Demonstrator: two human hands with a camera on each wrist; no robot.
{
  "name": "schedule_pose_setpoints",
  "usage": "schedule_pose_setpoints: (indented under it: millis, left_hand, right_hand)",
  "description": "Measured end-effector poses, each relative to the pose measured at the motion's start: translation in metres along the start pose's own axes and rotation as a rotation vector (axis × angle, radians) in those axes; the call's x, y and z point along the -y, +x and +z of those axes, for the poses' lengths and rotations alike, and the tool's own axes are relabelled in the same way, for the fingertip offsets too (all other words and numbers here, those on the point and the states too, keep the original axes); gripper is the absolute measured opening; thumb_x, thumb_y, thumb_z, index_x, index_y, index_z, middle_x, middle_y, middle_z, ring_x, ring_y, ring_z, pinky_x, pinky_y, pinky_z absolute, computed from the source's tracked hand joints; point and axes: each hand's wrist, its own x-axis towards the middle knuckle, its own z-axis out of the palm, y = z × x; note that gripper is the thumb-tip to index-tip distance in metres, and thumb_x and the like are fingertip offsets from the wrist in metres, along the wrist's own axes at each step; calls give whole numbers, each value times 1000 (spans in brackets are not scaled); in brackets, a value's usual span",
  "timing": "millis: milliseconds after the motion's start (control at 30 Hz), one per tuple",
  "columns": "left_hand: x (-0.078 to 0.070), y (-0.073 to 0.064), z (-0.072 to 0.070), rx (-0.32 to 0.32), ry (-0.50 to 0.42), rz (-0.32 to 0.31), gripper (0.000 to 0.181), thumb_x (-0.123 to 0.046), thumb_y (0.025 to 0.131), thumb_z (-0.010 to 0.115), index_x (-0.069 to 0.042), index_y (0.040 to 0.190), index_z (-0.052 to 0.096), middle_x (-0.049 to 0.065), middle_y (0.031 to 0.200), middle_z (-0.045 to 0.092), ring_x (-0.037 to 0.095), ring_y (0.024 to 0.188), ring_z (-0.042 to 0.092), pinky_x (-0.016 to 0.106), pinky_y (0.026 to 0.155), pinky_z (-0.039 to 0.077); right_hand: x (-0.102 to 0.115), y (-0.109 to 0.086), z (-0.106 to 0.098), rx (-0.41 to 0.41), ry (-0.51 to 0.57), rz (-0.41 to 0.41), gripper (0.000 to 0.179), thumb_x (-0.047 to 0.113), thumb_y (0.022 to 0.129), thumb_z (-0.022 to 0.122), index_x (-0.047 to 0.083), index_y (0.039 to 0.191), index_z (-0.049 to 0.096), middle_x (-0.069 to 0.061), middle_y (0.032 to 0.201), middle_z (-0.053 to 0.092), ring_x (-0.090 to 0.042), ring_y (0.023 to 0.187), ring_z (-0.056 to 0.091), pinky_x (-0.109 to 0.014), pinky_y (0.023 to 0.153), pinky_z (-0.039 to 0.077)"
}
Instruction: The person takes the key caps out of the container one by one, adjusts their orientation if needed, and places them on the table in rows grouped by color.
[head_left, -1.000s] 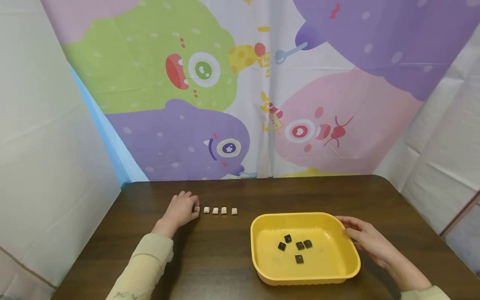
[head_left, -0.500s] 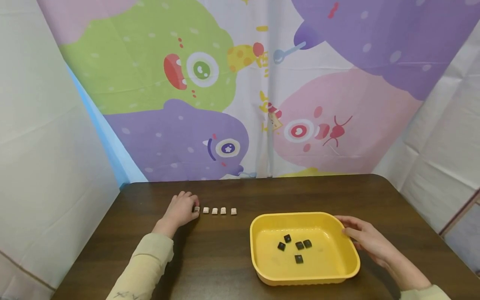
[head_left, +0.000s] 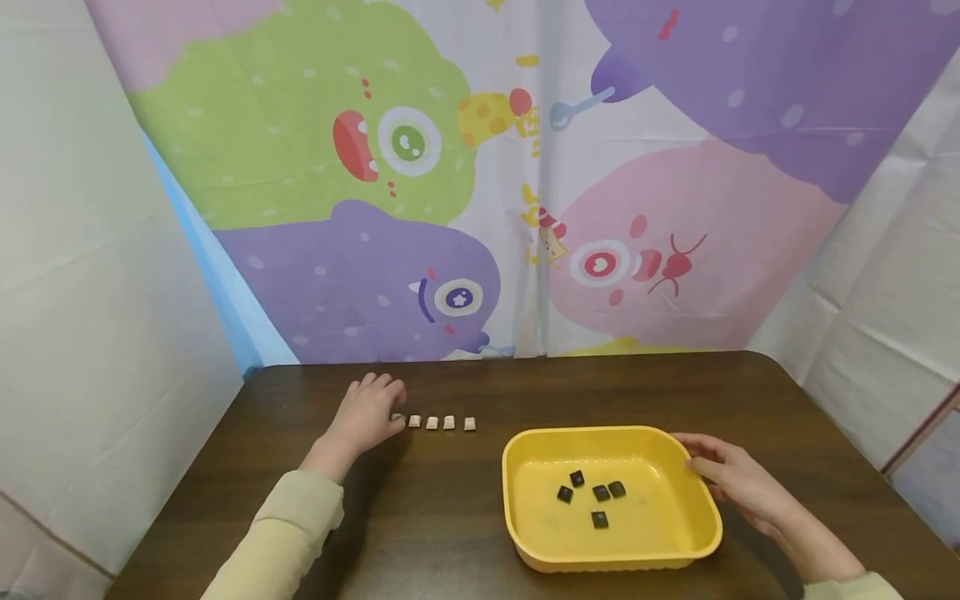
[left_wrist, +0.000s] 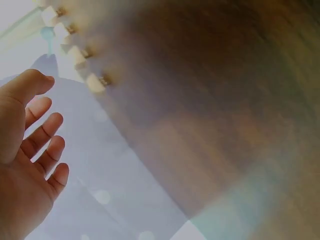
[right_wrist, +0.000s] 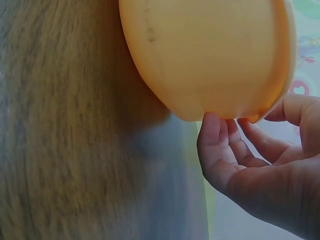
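Pale keycaps (head_left: 432, 423) stand in a row on the table. My left hand (head_left: 364, 417) hovers at the row's left end, its fingers spread and loosely bent, partly covering the leftmost keycap (head_left: 399, 417). In the left wrist view nothing lies between the thumb and fingers of the left hand (left_wrist: 35, 135), with pale keycaps (left_wrist: 77, 56) beyond the thumb. My right hand (head_left: 738, 483) holds the right end of a yellow plastic basin (head_left: 517, 533), thumb at the rim and fingers against the outer wall. Several black keycaps (head_left: 600, 520) lie scattered on the basin's floor.
The dark wooden table (head_left: 420, 517) has rounded far corners. Behind it hangs a cartoon-printed curtain (head_left: 525, 317), with pale fabric (head_left: 105, 292) on both sides. The basin stands right of the pale row, nearer the front.
The left hand's fingers have come up and away from the leftmost pale keycap, which they were pinching. The right hand and the basin have stayed in place.
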Motion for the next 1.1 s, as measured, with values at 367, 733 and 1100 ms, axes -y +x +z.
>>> schedule_pose_setpoints:
  millis: [367,733,1100]
  left_hand:
    - [-28,-1,-30,-61,-16,36,26,-24,70,77,-13,87,60,0,86,54,25,88,48,40,73,36]
    - [-66,1,-50,-136,-46,154,23,-24,72,75,-16,87,59,-3,87,55,22,87,48,37,73,37]
    - [-99,0,-64,-167,-79,223,22,-25,74,73,-18,90,60,-5,89,55,19,85,46,34,73,36]
  right_hand:
    - [4,1,-1,6,-10,-14,58,17,94,54,-5,142,30,-28,134,43,-19,102,60,-38,78,53]
    - [11,7,-2,-35,-89,12,55,16,93,55,-2,141,36,-24,132,46,-19,101,58,-36,77,52]
    - [9,9,-2,-32,-87,20,55,15,93,54,-2,141,36,-24,134,46,-20,102,58,-36,78,52]
